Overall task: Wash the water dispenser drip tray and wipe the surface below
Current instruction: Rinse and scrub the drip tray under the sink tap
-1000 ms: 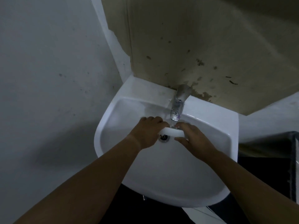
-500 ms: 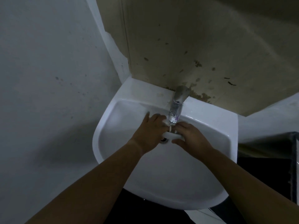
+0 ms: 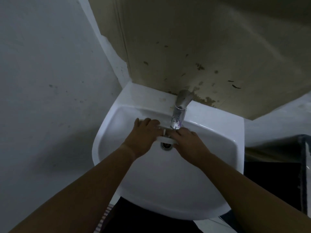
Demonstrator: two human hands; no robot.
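L hand (image 3: 143,133), R hand (image 3: 188,142) on tray (image 3: 165,140)

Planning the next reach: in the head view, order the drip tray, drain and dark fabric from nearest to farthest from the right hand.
1. drip tray, held in the right hand
2. drain, just left, under the tray
3. dark fabric, far right, beyond the sink

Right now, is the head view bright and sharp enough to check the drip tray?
Head view: dim, bowed at the edges; drip tray a pale blurred strip between left hand and right hand under the tap; slight glare on the sink.
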